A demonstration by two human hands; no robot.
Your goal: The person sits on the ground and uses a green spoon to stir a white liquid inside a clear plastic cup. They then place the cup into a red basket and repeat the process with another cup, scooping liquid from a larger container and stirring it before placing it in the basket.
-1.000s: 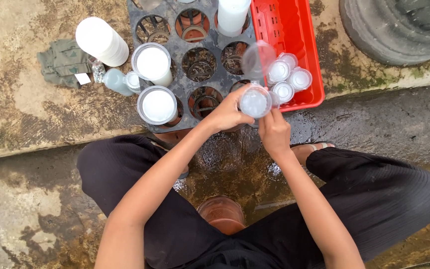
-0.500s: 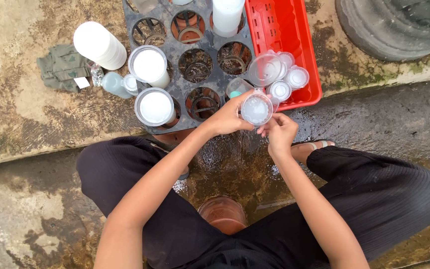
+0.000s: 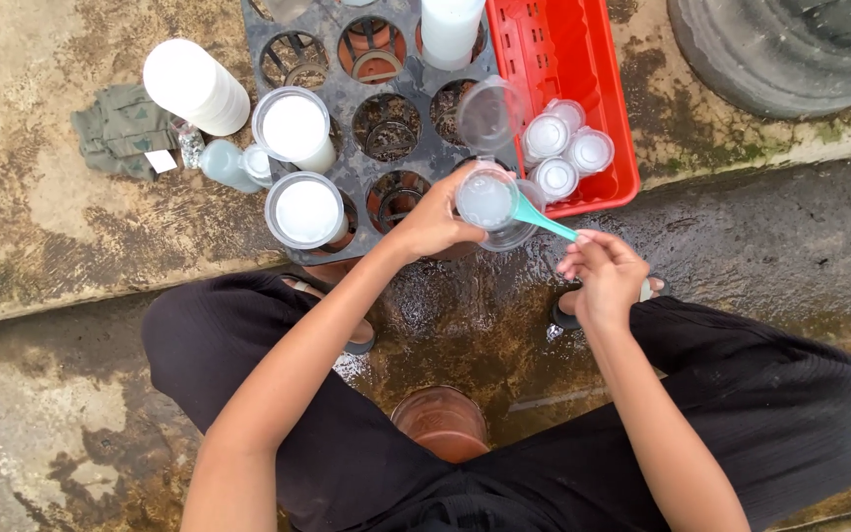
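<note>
The left hand point(image 3: 435, 222) is closed round a small clear cup point(image 3: 486, 200), and the right hand point(image 3: 601, 274) pinches the handle of a teal spoon point(image 3: 544, 219) whose bowl dips into that cup. The cup sits at two o'clock from the left hand and at ten o'clock from the right.

There are four small lidded cups point(image 3: 565, 150) bunched in the near corner of the red basket point(image 3: 583, 69), at one o'clock from the held cup. A loose clear lid point(image 3: 487, 113) lies at twelve o'clock from it. Two big tubs of white liquid point(image 3: 299, 167) stand on the black crate point(image 3: 386, 59) at nine o'clock. One white roll point(image 3: 196, 87) and one small bottle point(image 3: 224, 164) lie farther left, beside a green cloth point(image 3: 122, 128).

Whether a second cup sits under the held one is hard to make out. The crate, the basket and a tyre point(image 3: 790, 49) are cut off at the top edge.
</note>
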